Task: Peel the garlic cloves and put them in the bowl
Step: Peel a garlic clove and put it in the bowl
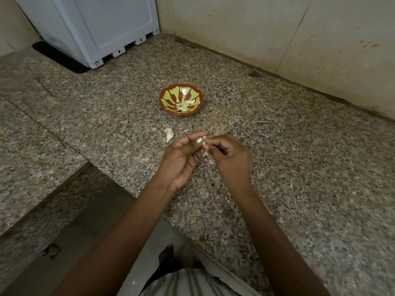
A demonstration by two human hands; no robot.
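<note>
Above the middle of the counter [277, 167] the two hands are close together, and their fingertips meet on one small garlic clove [204, 139]. The left hand [183, 159] has its palm turned up and pinches the clove between the thumb and the curled fingers; the thumb nail is painted in a gold colour. The right hand [230, 159] comes from the other side with its fingers curled, and its fingertips pinch the same clove. The clove is held in the air, not on the stone, and only a small pale part of it shows between the fingers. I cannot tell how much skin is on it.

Just under the hands some thin pale peel scraps [207, 155] lie on the counter. A little to the left of the hands, just beyond the left fingertips, one unpeeled clove [168, 134] lies alone on the stone.

Farther away, behind the hands, stands the bowl [181, 85], red with a green pattern. It is apart from both hands. In its bottom there is a small heap of peeled cloves [184, 106].

At the back left a white appliance [96, 28] stands on a dark mat [64, 60]. A tiled wall [277, 28] closes the counter at the back right.
</note>
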